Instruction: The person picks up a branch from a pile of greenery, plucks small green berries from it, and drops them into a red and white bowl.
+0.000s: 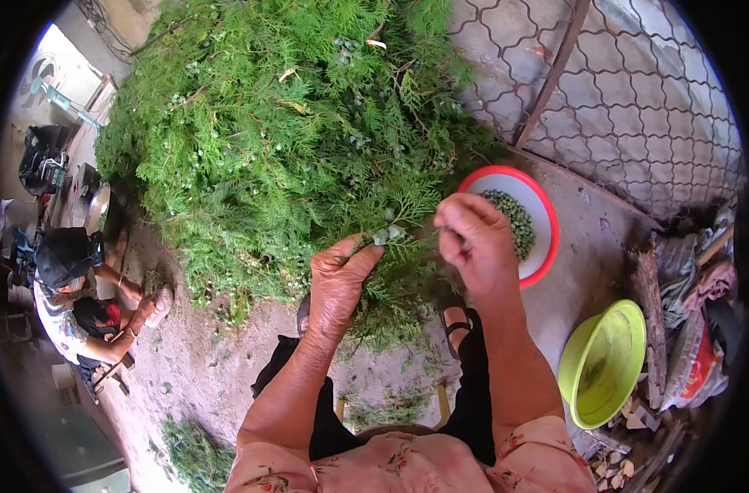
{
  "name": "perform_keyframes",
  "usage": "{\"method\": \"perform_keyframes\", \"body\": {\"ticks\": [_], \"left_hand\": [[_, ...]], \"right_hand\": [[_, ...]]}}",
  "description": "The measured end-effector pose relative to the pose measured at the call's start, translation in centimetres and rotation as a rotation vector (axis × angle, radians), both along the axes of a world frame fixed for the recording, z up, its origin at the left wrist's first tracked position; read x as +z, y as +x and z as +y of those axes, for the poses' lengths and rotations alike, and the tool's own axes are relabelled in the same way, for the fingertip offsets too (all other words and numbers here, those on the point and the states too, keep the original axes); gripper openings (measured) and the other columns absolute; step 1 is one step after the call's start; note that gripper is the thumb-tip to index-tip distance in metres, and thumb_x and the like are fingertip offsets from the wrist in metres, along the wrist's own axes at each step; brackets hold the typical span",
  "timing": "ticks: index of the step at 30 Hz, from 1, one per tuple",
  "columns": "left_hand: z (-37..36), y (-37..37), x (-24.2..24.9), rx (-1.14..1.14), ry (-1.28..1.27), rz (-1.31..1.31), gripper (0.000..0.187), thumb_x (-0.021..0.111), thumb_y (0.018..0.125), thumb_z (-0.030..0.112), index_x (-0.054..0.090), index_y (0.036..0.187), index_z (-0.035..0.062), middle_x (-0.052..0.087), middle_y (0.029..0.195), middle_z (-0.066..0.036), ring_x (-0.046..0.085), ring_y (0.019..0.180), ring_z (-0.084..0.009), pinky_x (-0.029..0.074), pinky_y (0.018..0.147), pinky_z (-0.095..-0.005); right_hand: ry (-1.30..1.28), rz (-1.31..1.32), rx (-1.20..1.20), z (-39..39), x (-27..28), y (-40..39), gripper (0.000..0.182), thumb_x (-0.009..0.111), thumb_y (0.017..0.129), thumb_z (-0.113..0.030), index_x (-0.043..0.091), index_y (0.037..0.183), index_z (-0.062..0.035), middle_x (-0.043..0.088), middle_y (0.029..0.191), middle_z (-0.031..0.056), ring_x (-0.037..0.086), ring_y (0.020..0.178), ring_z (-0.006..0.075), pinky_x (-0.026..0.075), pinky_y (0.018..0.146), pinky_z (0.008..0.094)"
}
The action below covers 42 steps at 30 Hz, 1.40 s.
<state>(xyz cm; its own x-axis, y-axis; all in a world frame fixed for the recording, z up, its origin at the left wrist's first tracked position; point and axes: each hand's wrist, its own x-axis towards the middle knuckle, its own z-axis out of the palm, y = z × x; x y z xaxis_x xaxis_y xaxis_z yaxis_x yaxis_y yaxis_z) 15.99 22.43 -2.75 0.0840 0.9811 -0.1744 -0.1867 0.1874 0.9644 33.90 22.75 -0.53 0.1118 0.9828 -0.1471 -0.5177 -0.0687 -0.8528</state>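
Note:
My left hand (339, 275) is closed on a cypress sprig (395, 220), pinched between thumb and fingers. Pale bluish-green cones (389, 236) show just beyond the thumb tip. To its right, my right hand (479, 246) is raised with fingers curled in, slightly blurred; whether something small lies between them is hidden. It partly covers a white basin with a red rim (553, 234), which holds many small green cones (518, 226). A large heap of cut cypress branches (251, 156) fills the space in front of both hands.
A yellow-green basin (576, 374) leans at the lower right, near wood scraps (617, 472) and cloth bundles (699, 329). Wire mesh (629, 107) stands upper right. Another person (70, 287) in a dark cap sits at left. Loose greenery (195, 456) lies lower left.

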Motion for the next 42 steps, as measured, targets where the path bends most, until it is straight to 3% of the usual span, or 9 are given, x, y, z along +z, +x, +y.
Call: {"method": "perform_keyframes", "body": {"ticks": [4, 8, 19, 28, 30, 32, 37, 40, 42], "left_hand": [[-0.1, 0.1, 0.1, -0.025, 0.014, 0.07, 0.016, 0.062, 0.077, 0.003, 0.066, 0.092, 0.0001, 0.06, 0.077, 0.003, 0.049, 0.068, -0.0048, 0.04, 0.065, -0.0202], [-0.3, 0.4, 0.7, -0.06, 0.029, 0.087, 0.016, 0.062, 0.077, 0.002, 0.067, 0.092, -0.0002, 0.061, 0.078, 0.002, 0.05, 0.07, -0.0049, 0.04, 0.068, -0.0197], [0.1, -0.3, -0.2, -0.106, -0.118, -0.186, 0.012, 0.065, 0.076, 0.004, 0.068, 0.088, 0.0032, 0.064, 0.08, 0.002, 0.055, 0.072, -0.0061, 0.042, 0.071, -0.0207], [0.2, 0.1, 0.1, 0.068, -0.122, -0.11, 0.004, 0.066, 0.076, 0.005, 0.066, 0.079, 0.0021, 0.058, 0.07, 0.005, 0.046, 0.064, -0.0036, 0.038, 0.06, -0.021], [0.2, 0.2, 0.3, 0.072, -0.071, -0.074, 0.004, 0.067, 0.076, 0.005, 0.066, 0.078, 0.0018, 0.055, 0.067, 0.006, 0.043, 0.062, -0.0031, 0.036, 0.057, -0.0207], [0.1, 0.3, 0.0, 0.052, -0.022, 0.036, 0.006, 0.067, 0.077, 0.007, 0.066, 0.078, 0.0012, 0.052, 0.064, 0.007, 0.04, 0.059, -0.0028, 0.034, 0.053, -0.0207], [0.0, 0.4, 0.2, 0.002, 0.021, 0.1, 0.008, 0.067, 0.078, 0.008, 0.067, 0.083, 0.0008, 0.052, 0.064, 0.007, 0.04, 0.059, -0.0033, 0.034, 0.053, -0.021], [-0.1, 0.7, 0.7, -0.006, -0.023, 0.018, 0.012, 0.067, 0.077, 0.007, 0.067, 0.087, 0.0006, 0.059, 0.071, 0.004, 0.047, 0.065, -0.0041, 0.039, 0.06, -0.0203], [-0.1, 0.8, 0.6, -0.005, -0.061, -0.051, 0.014, 0.067, 0.077, 0.006, 0.067, 0.09, 0.0006, 0.062, 0.076, 0.002, 0.051, 0.069, -0.0048, 0.041, 0.065, -0.02]], "right_hand": [[-0.039, -0.347, 0.161, -0.8, 0.4, -1.8, 0.016, 0.064, 0.08, -0.014, 0.062, 0.085, 0.0013, 0.052, 0.059, -0.0013, 0.043, 0.045, 0.0034, 0.03, 0.039, 0.0183], [0.011, -0.383, 0.185, -0.8, -0.4, -2.4, 0.017, 0.065, 0.08, -0.015, 0.062, 0.083, 0.0016, 0.051, 0.058, -0.0015, 0.043, 0.045, 0.0037, 0.031, 0.039, 0.0187], [-0.276, 0.382, 0.406, 0.1, -2.8, -1.0, 0.019, 0.061, 0.084, -0.021, 0.055, 0.088, -0.0033, 0.056, 0.074, 0.0057, 0.047, 0.048, 0.0094, 0.03, 0.037, 0.0191], [-0.031, 0.366, 0.102, 0.1, -1.7, -0.7, 0.01, 0.056, 0.083, -0.01, 0.051, 0.087, -0.0032, 0.056, 0.079, 0.0083, 0.05, 0.052, 0.011, 0.034, 0.039, 0.0226], [0.038, 0.274, 0.141, -0.3, -1.0, -0.6, 0.012, 0.059, 0.081, -0.009, 0.055, 0.09, -0.0014, 0.058, 0.081, 0.0073, 0.052, 0.056, 0.0119, 0.038, 0.044, 0.0231], [0.206, -0.658, 0.109, -0.7, 0.0, -1.9, 0.018, 0.063, 0.077, -0.007, 0.06, 0.095, -0.003, 0.059, 0.08, 0.0052, 0.054, 0.062, 0.0125, 0.042, 0.052, 0.0232], [0.401, -1.039, -0.053, -0.8, -1.8, -3.9, 0.023, 0.066, 0.074, -0.003, 0.062, 0.097, -0.0031, 0.058, 0.074, 0.0068, 0.055, 0.065, 0.0124, 0.044, 0.057, 0.0253], [0.431, -0.801, -0.109, -0.7, -2.3, -3.7, 0.019, 0.064, 0.078, -0.007, 0.061, 0.095, -0.0013, 0.056, 0.07, 0.005, 0.052, 0.057, 0.0113, 0.041, 0.049, 0.0251], [-0.262, 0.217, 0.213, -0.8, -1.1, -2.5, 0.018, 0.061, 0.083, -0.014, 0.06, 0.094, -0.0005, 0.053, 0.068, 0.0032, 0.046, 0.05, 0.008, 0.034, 0.041, 0.0222]]}}
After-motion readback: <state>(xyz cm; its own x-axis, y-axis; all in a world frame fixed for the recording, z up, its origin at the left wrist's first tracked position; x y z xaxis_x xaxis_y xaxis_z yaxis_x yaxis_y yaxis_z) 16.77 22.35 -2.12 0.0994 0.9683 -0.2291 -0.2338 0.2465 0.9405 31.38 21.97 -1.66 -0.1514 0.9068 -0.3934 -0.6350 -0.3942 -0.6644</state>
